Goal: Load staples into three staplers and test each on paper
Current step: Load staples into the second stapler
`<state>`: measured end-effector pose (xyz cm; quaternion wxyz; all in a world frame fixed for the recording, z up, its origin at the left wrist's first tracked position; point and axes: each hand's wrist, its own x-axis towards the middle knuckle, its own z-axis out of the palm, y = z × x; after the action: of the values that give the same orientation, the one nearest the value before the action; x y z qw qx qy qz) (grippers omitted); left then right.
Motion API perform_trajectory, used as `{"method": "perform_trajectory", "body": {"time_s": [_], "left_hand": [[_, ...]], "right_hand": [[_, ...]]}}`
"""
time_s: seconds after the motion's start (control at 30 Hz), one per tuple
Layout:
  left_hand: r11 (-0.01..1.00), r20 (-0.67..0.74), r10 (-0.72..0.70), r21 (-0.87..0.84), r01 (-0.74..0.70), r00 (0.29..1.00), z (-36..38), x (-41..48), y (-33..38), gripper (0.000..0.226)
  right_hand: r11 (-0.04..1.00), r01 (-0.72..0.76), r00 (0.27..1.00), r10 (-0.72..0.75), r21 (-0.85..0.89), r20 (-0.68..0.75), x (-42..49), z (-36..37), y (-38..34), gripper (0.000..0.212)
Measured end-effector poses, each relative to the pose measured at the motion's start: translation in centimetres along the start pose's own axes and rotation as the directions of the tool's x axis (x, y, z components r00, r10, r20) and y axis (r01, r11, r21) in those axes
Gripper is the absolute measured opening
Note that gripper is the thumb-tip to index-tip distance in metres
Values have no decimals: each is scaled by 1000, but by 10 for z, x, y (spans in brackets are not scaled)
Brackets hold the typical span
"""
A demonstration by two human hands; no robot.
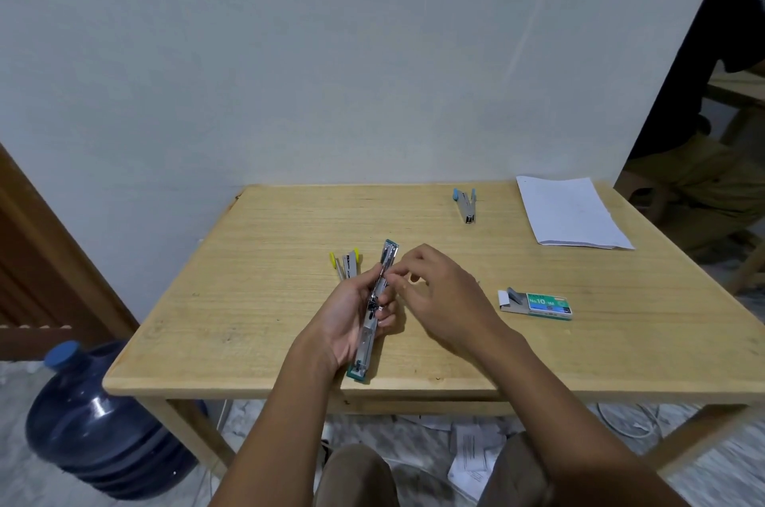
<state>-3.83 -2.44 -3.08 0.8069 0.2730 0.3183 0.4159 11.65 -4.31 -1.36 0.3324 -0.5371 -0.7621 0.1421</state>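
Note:
My left hand (345,318) grips a teal stapler (374,310) that is swung fully open, its metal staple channel facing up above the table's front middle. My right hand (439,291) hovers at the channel's upper part with thumb and forefinger pinched together; whether staples are between them is too small to tell. A yellow stapler (345,260) lies just behind my left hand. A blue stapler (465,204) lies at the back of the wooden table (269,241). A green staple box (538,303), slid partly open, lies to the right. White paper (571,212) sits at the back right corner.
A large blue water jug (95,419) stands on the floor left of the table. Scraps of paper and cables lie on the floor under the table. Another person sits at the far right edge (724,101). A white wall is close behind the table.

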Motion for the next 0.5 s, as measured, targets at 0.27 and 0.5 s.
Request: {"method": "perform_trajectory", "body": {"time_s": [0.27,0.5], "left_hand": [[1000,10,19,17,-19,1000,-1,0,-1,33],[1000,48,-2,9,1,999,-6,4,-2,31]], "right_hand": [[974,147,981,-122,-173,148,0,-9,8,37],[916,140,989,-109,-377,103,8,-15,12,37]]}}
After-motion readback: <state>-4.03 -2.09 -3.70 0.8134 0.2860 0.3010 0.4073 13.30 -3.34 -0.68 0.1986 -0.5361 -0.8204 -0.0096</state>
